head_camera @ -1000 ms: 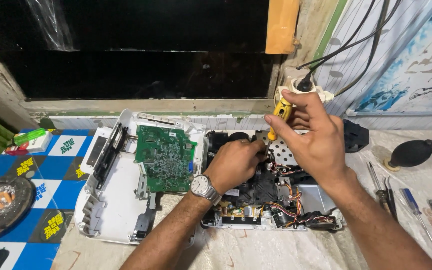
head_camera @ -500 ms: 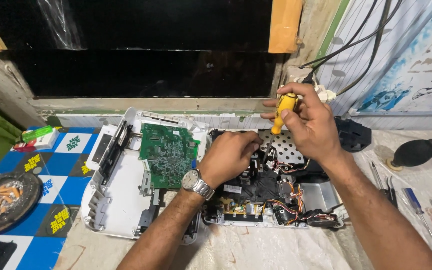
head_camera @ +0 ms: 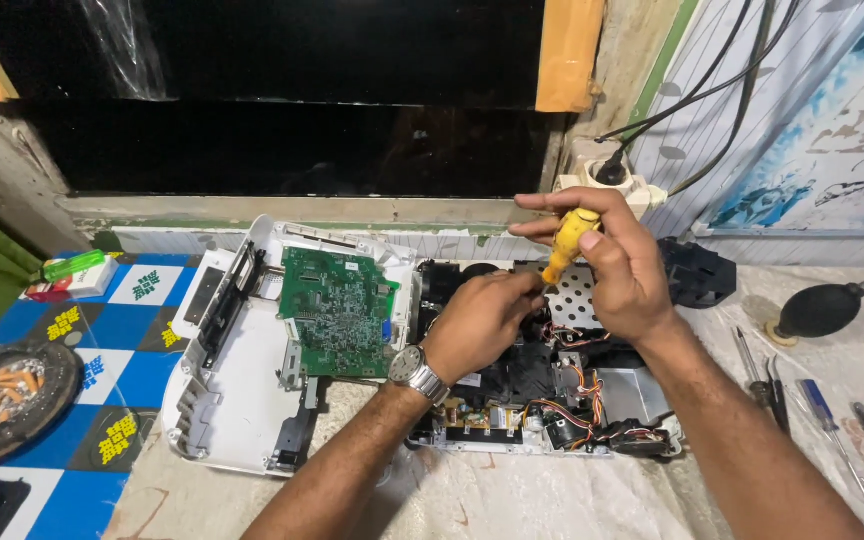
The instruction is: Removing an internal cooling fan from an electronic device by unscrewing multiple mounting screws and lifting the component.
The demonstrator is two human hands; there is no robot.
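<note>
Fingers (head_camera: 580,215) of the right hand (head_camera: 622,270) are wrapped tight on a yellow screwdriver (head_camera: 569,238). It points down, with its tip at the holey metal plate (head_camera: 574,300) inside the open machine (head_camera: 542,400). The tip itself is too small to see well.

The left hand (head_camera: 477,325) is curled right beside the tip, fingers bent together and pressing on the dark parts there. I cannot tell if they pinch a screw or only steady things. A silver watch (head_camera: 414,372) sits on that wrist.

The machine lies on the table, in the middle, just in front of the window. It looks well taken apart. Its white cover (head_camera: 222,400) is off and lies upside down to the left, touching the body. A green board (head_camera: 337,310) rests on that cover. Inside the body, black parts and orange wires (head_camera: 577,385) show. The metal plate and the parts at the bottom are not out yet, so I think there is more to unscrew.

Farther out, more tools (head_camera: 822,420) and a black air bulb (head_camera: 827,310) lie on the right. A full ashtray (head_camera: 7,400) sits far left on the blue cloth (head_camera: 132,330).
</note>
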